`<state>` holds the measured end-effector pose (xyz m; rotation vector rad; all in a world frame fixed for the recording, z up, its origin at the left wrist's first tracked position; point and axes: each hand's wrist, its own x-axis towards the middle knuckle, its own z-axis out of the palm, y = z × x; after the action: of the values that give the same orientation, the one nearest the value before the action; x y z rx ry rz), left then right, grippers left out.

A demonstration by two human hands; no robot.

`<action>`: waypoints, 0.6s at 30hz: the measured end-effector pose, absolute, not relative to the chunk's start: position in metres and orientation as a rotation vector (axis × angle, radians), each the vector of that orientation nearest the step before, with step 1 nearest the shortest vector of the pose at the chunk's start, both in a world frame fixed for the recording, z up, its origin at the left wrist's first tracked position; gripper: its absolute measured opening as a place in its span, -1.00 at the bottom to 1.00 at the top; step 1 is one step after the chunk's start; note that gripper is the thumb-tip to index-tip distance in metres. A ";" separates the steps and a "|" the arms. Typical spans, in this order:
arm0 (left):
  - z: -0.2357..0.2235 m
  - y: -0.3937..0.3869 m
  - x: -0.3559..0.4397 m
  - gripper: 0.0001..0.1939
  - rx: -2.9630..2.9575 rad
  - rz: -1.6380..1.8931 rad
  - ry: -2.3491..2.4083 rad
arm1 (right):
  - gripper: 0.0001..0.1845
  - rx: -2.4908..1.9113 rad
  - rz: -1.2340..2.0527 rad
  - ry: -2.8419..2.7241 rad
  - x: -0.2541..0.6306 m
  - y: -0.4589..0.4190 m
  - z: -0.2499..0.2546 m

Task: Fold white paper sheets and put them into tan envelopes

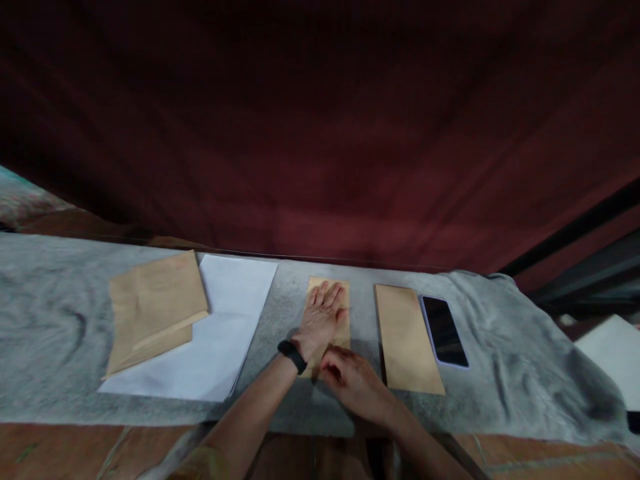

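Observation:
A narrow piece of brown paper [343,337], perhaps a folded envelope, lies on the grey cloth in front of me. My left hand [323,315] rests flat on its upper part with the fingers spread; a black band is on that wrist. At the near right end of the paper, my right hand [356,381] is curled closed and touches it. Whatever may be inside those fingers is hidden. To the right lies a neat brown stack [407,340] of similar long shape.
A phone [445,331] lies right of the stack. On the left, loose folded brown papers [157,293] overlap white sheets [233,313]. Grey cloth [45,320] covers the low surface, and a dark red curtain [320,167] hangs behind. Tiles show along the near edge.

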<state>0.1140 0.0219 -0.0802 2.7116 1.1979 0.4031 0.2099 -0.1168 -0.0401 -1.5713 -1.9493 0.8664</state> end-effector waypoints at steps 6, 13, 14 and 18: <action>-0.079 0.022 0.117 -0.46 2.710 0.377 1.178 | -0.84 -1.559 0.849 -1.952 0.209 -0.117 -0.046; -0.081 0.016 0.104 -0.47 2.794 0.369 0.990 | -0.81 -1.570 0.886 -1.943 0.210 -0.114 -0.042; -0.082 0.014 0.102 -0.47 2.809 0.369 0.971 | -0.81 -1.568 0.885 -1.942 0.210 -0.114 -0.042; -0.083 0.008 0.095 -0.48 2.851 0.377 0.898 | -0.83 -1.545 0.909 -1.923 0.211 -0.114 -0.042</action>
<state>0.0954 0.0084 -0.0829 2.8515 0.8979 0.3768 0.2110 -0.1143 -0.0425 -1.5451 -1.9225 0.9090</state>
